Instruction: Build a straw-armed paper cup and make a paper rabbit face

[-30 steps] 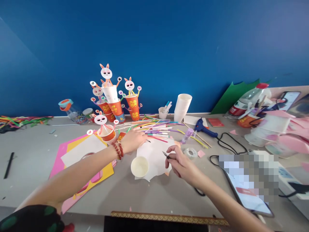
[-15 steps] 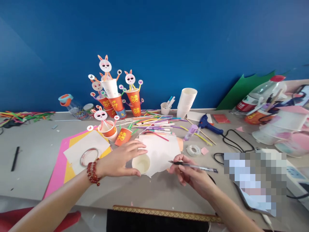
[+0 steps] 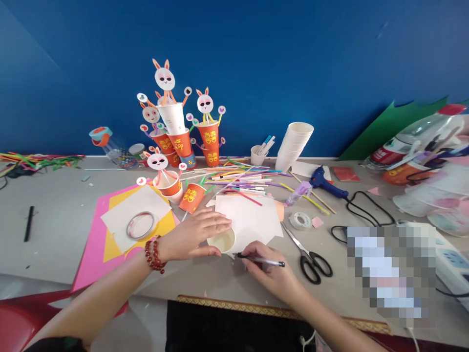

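Observation:
A white paper cup (image 3: 222, 241) stands on a sheet of white paper (image 3: 252, 222), one round end facing up; I cannot tell whether it is its mouth or its base. My left hand (image 3: 198, 234), with red beads at the wrist, holds it from the left, fingers along its far side and thumb on the near side. In my right hand (image 3: 266, 269) is a pen (image 3: 262, 260), gripped near its tip. The tip points left, close to the cup's near right edge; whether it touches the paper is unclear. Black-handled scissors (image 3: 309, 259) lie right of that hand.
Rabbit-faced figures in red cups (image 3: 170, 142) stand behind, near colored pipe cleaners (image 3: 238, 178). A stack of white cups (image 3: 293, 146), a blue glue gun (image 3: 326, 183), a glue stick (image 3: 298, 193) and tape (image 3: 300, 221) are at right. Pink paper (image 3: 88, 249) lies left.
My right hand has moved left and down, bringing the pen close to the cup and uncovering the scissors. My left hand stays at the cup. The whole view has shifted a little.

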`<state>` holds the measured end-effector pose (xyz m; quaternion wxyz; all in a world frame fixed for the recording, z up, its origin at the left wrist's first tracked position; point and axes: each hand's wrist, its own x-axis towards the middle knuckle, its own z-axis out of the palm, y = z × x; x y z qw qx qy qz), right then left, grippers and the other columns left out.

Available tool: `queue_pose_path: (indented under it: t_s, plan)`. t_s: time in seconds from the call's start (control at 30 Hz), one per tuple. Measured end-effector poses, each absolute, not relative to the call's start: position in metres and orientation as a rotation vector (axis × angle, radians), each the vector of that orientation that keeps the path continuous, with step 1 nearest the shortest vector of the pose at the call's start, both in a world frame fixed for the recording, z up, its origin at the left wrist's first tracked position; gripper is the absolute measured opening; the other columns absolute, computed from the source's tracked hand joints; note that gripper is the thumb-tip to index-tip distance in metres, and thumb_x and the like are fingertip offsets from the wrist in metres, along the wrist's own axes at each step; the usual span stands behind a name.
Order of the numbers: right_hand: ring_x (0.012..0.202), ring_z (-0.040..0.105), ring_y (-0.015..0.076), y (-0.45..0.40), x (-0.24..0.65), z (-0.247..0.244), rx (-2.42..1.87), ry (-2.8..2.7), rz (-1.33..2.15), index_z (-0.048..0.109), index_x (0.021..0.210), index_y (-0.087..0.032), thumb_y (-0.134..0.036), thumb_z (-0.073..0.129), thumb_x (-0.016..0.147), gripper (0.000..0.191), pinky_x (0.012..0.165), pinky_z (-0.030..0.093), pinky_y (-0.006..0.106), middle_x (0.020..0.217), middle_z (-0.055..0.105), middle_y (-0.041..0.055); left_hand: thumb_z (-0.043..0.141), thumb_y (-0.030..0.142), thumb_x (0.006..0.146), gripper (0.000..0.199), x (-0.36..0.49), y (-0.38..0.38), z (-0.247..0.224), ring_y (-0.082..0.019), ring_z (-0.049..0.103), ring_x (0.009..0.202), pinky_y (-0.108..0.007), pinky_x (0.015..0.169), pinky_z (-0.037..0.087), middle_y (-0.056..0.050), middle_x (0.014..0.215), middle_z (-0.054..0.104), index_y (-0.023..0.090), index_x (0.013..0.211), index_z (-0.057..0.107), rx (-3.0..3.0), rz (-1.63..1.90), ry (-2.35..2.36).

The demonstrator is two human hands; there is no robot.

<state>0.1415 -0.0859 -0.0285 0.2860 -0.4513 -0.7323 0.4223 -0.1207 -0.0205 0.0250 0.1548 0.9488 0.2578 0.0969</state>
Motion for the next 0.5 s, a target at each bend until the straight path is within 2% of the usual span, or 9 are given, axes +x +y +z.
queue_pose_path:
  t_s: [0.17, 0.33, 0.5]
  plan:
    - [0.059, 0.059, 0.0155, -0.083, 0.131, -0.025, -1.117, -2.068, 1.082, 0.06, 0.095, -0.022, -0.021, 0.051, 0.091, 0.01, 0.058, 0.043, 0.027, 0.073, 0.067, 0.001, 0.055, 0.055, 0.093, 0.068, -0.121, -0.02, 0.021, -0.027, 0.042, 0.14, -0.05, 0.12, 0.023, -0.012, 0.147, 0.053, 0.021, 0.148, 0.039, 2.697, 0.284, 0.757]
    - [0.068, 0.061, 0.0176, -0.083, 0.126, -0.032, -1.002, -2.151, 0.859, 0.06, 0.1, -0.022, -0.018, 0.05, 0.093, 0.013, 0.065, 0.044, 0.028, 0.076, 0.068, 0.0033, 0.056, 0.054, 0.092, 0.067, -0.123, -0.018, 0.018, -0.028, 0.044, 0.139, -0.051, 0.12, 0.023, -0.013, 0.145, 0.054, 0.021, 0.149, 0.039, 2.693, 0.315, 0.745]
    - [0.067, 0.058, 0.0164, -0.083, 0.121, -0.034, -0.861, -2.276, 0.7, 0.062, 0.098, -0.021, -0.014, 0.048, 0.093, 0.016, 0.062, 0.041, 0.027, 0.074, 0.065, 0.0033, 0.056, 0.054, 0.093, 0.067, -0.123, -0.018, 0.018, -0.027, 0.043, 0.139, -0.052, 0.121, 0.02, -0.012, 0.146, 0.054, 0.022, 0.148, 0.039, 2.675, 0.309, 0.753]
